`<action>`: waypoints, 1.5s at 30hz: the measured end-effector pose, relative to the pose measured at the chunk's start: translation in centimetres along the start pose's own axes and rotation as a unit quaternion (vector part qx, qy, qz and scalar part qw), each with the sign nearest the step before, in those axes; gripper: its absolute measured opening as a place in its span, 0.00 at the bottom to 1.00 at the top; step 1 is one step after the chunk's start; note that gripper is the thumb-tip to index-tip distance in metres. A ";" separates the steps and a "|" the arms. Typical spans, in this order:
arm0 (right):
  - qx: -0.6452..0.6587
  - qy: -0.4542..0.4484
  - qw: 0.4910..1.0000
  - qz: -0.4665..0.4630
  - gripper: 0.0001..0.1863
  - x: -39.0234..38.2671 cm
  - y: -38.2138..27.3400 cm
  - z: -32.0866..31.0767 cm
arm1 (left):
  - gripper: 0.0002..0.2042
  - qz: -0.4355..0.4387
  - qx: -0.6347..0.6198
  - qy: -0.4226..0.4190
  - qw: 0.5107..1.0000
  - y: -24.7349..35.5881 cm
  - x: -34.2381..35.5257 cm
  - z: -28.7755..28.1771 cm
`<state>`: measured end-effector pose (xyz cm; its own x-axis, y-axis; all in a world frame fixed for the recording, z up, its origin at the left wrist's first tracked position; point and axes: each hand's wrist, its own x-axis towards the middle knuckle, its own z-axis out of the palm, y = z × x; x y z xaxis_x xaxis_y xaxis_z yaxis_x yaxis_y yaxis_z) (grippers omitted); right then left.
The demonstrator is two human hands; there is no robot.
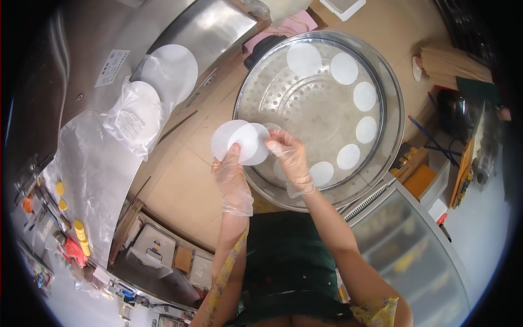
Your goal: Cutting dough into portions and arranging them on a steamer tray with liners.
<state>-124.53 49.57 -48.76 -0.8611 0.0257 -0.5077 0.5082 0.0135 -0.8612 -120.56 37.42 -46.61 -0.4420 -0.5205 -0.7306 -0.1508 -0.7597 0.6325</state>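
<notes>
Pinching is seen at both hands. By the left grip [231, 177], in a clear glove, overlapping white round sheets [222, 139] are held between thumb and fingers; by the right grip [289, 158], gloved likewise, the right-hand edge of these sheets is pinched at the fingertips. The sheets are held above the near left rim of a wide round metal pan [327, 106].

Inside the pan, a perforated bottom is seen, pierced with small round holes. Along its wall a curved row of white discs [365, 129] is laid flat, each set apart from the next; a larger disc [304, 59] is placed at the far end, and another near the right grip is partly hidden.

To the left, on a metal desk [218, 30], a clear plastic bag [143, 133] is filled with white rounds, and beside it larger rounds [174, 68] are covered by clear plastic. Below the desk, a white lidded container [154, 245] is kept.

To the right, a cabinet [389, 223] is topped by a translucent panel, through which blurred contents are shown, and beyond it an orange item [419, 182] is held in a box.
</notes>
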 end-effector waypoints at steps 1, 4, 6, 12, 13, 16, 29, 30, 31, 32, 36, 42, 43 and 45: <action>-0.011 -0.042 0.997 0.056 0.08 0.1 -0.3 -0.1 | 0.16 0.003 -0.001 0.000 1.000 -0.1 0.2 -0.3; -0.022 -0.035 0.996 0.085 0.06 0.6 -0.5 0.1 | 0.18 0.032 0.010 -0.011 0.999 -0.1 0.6 -0.9; -0.022 0.013 0.998 0.058 0.06 1.9 -0.3 0.0 | 0.16 0.085 0.040 0.059 0.994 0.6 1.4 -1.7; -0.192 0.116 0.975 -0.011 0.11 10.9 1.7 0.3 | 0.16 0.075 0.077 0.070 0.992 1.0 0.3 -0.5; -0.203 0.121 0.971 -0.020 0.13 11.4 1.9 0.4 | 0.16 0.073 0.078 0.068 0.992 0.9 -0.3 0.3; -0.197 0.151 0.967 -0.050 0.14 9.8 1.7 -0.3 | 0.13 0.061 0.059 0.032 0.996 0.3 -1.9 1.9; -0.100 0.160 0.980 0.061 0.08 7.0 5.1 -14.6 | 0.21 -0.079 0.189 -0.160 0.966 -5.5 -2.8 5.0; -0.143 0.180 0.972 0.054 0.08 7.4 5.2 -14.6 | 0.21 -0.078 0.189 -0.160 0.966 -5.5 -2.9 4.6; -0.142 0.181 0.972 0.054 0.08 7.4 5.2 -14.6 | 0.21 -0.078 0.195 -0.156 0.965 -5.8 -2.9 4.1; -0.189 0.202 0.959 0.059 0.10 7.3 5.3 -14.7 | 0.20 -0.080 0.201 -0.153 0.964 -6.0 -3.0 3.7; -0.297 0.280 0.913 -0.015 0.15 5.7 4.0 -13.6 | 0.21 -0.080 0.202 -0.156 0.964 -6.2 -3.4 2.6; -0.230 0.314 0.920 -0.036 0.16 -2.3 4.2 -16.4 | 0.22 -0.084 0.233 -0.221 0.943 -5.4 -4.8 -0.2; -0.183 0.298 0.937 -0.010 0.15 -4.0 4.6 -16.5 | 0.22 -0.091 0.240 -0.241 0.936 -5.2 -5.1 -1.2; -0.138 0.278 0.951 0.007 0.14 -7.1 5.1 -15.9 | 0.21 -0.090 0.249 -0.264 0.928 -3.9 -5.9 -3.5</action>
<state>-115.56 65.38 -49.14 -0.7524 0.5505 -0.3618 0.5700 0.2688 -0.7764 -114.27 42.12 -45.69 -0.7209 -0.0397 -0.6919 -0.5962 -0.4736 0.6483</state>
